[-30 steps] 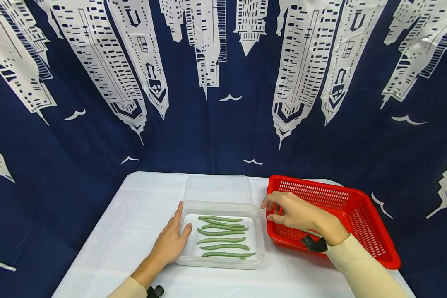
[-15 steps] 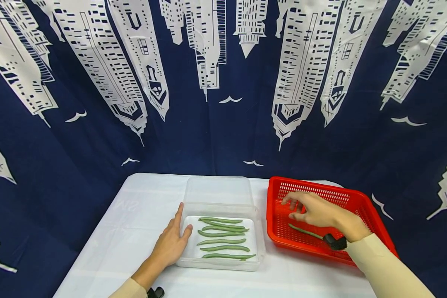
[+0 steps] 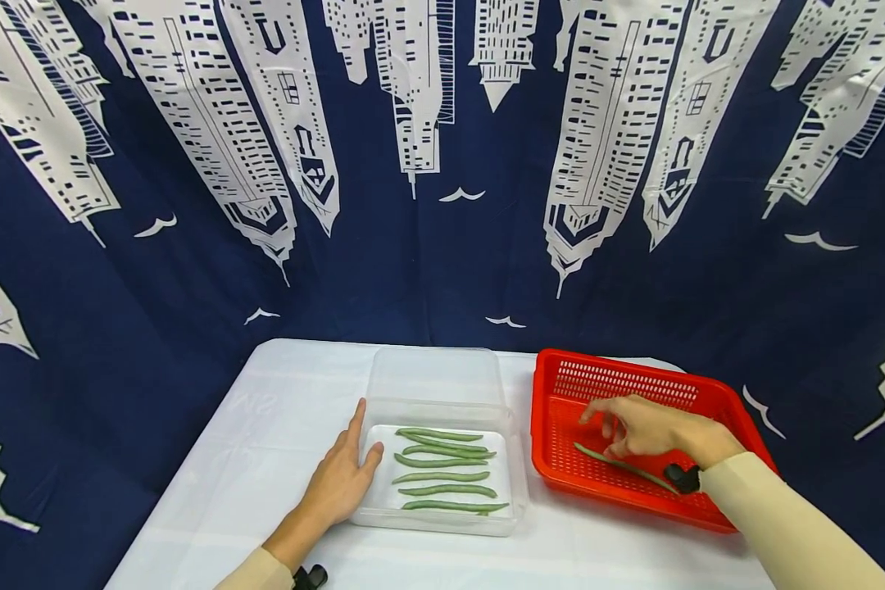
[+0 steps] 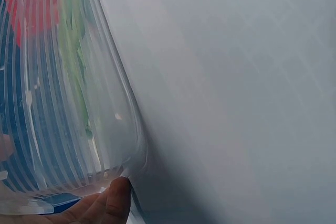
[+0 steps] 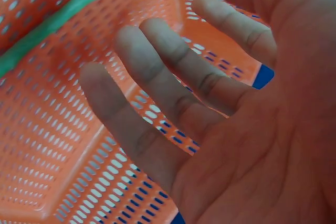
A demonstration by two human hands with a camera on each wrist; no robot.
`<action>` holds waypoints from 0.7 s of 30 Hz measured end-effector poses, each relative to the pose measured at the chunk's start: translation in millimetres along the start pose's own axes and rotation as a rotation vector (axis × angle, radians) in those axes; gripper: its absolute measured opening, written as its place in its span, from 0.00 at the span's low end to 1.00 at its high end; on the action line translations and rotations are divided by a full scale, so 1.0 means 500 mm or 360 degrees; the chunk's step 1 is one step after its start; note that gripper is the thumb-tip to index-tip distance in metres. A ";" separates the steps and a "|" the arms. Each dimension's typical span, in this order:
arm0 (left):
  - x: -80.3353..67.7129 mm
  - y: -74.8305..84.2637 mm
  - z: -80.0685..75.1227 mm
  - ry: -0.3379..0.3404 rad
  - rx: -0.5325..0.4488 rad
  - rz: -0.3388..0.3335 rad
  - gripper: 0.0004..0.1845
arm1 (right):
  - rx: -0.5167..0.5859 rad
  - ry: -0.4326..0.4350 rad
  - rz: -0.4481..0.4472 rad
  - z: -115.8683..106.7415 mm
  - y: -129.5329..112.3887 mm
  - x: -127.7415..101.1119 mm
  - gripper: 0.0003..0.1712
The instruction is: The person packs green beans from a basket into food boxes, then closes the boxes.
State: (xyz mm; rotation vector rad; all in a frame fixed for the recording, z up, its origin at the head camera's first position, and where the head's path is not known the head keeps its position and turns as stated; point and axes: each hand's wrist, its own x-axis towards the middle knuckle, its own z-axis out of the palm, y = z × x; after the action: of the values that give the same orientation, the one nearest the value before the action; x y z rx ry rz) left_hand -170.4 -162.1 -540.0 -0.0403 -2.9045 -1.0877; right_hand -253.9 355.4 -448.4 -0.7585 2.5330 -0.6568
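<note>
A clear plastic container (image 3: 428, 522) stands mid-table with several green beans (image 3: 442, 476) laid in roughly parallel rows on its bottom. My left hand (image 3: 337, 483) rests along its left side, index finger straight and thumb over the rim. In the left wrist view, fingertips (image 4: 119, 195) touch a corner of the container. My right hand (image 3: 645, 426) hovers inside the red basket (image 3: 560, 478), above a single green bean (image 3: 634, 469). Its fingers are loosely bent with nothing between them. In the right wrist view, that bean (image 5: 63, 17) lies apart from the fingers.
A translucent lid (image 3: 435, 373) extends behind the container; whether it is attached I cannot tell. The basket has perforated walls and stands to the container's right. White cloth (image 3: 265, 418) covers the table, and a dark blue patterned curtain (image 3: 413, 270) hangs behind.
My right hand has moved right from the basket's left edge, then lowered toward the bean lying there. The left hand stays by the container, and the beans inside lie as before.
</note>
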 end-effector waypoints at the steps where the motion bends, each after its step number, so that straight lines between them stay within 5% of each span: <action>1: 0.000 0.001 0.000 -0.0002 -0.0002 -0.0006 0.45 | 0.0014 -0.0015 0.0009 0.001 0.005 0.000 0.33; 8: -0.001 0.005 -0.004 0.0004 -0.0002 0.0005 0.44 | 0.0123 -0.0133 0.0153 0.012 0.030 -0.001 0.32; 21: -0.003 0.002 -0.004 0.0013 -0.0001 0.0011 0.44 | 0.0149 -0.0186 0.0163 0.035 0.056 0.005 0.28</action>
State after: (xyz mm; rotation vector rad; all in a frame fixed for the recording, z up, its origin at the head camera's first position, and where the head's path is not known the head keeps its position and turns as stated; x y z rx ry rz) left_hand -169.0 -162.6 -537.9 -0.0456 -2.8947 -1.0852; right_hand -258.2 369.1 -478.5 -0.6127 2.3996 -0.6713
